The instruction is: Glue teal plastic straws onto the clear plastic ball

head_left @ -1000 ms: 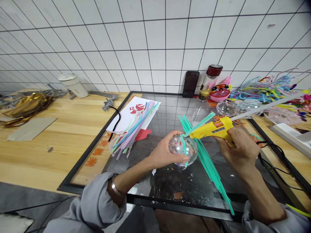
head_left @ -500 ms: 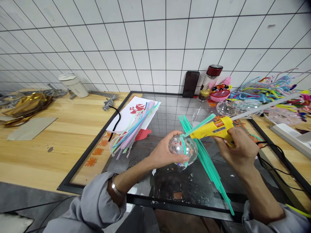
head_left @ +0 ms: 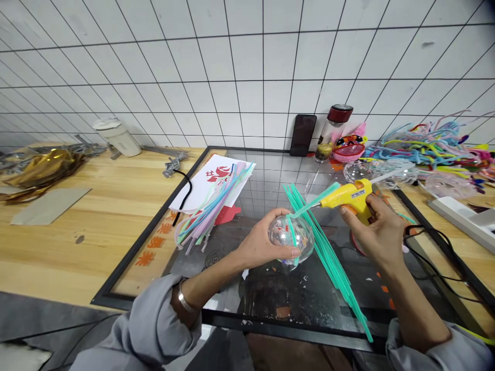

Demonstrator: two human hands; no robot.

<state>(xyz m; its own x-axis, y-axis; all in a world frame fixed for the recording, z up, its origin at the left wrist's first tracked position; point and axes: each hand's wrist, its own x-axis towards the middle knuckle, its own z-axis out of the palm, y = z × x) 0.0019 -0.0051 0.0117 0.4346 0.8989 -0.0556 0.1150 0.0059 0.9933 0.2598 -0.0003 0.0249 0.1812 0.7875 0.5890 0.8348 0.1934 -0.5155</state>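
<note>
My left hand (head_left: 266, 238) is closed around a clear plastic ball (head_left: 284, 233). Its thumb lies over the lower end of a green strip (head_left: 292, 230) that runs down the ball, while the strip's other part sticks out to the upper right. In my right hand (head_left: 381, 229) is a yellow hot glue gun (head_left: 350, 197), its metal nozzle pointing left, a short way from the ball. A whitish glue stick (head_left: 389, 173) protrudes from its back. Below the gun, a bundle of green strips (head_left: 334, 265) lies slantwise on the glass panel.
Pastel strips (head_left: 216, 203) lie over white paper (head_left: 195, 188) on the left. A phone (head_left: 302, 135) and a glass bottle (head_left: 332, 133) stand by the wall. Colourful pipe cleaners (head_left: 425, 147), more clear balls (head_left: 398, 172), a white power strip (head_left: 464, 221) and black cables (head_left: 429, 242) occupy the right.
My right hand has drawn the glue gun back to the right, away from the ball, and its nozzle now shows. My left hand and the ball stay in place.
</note>
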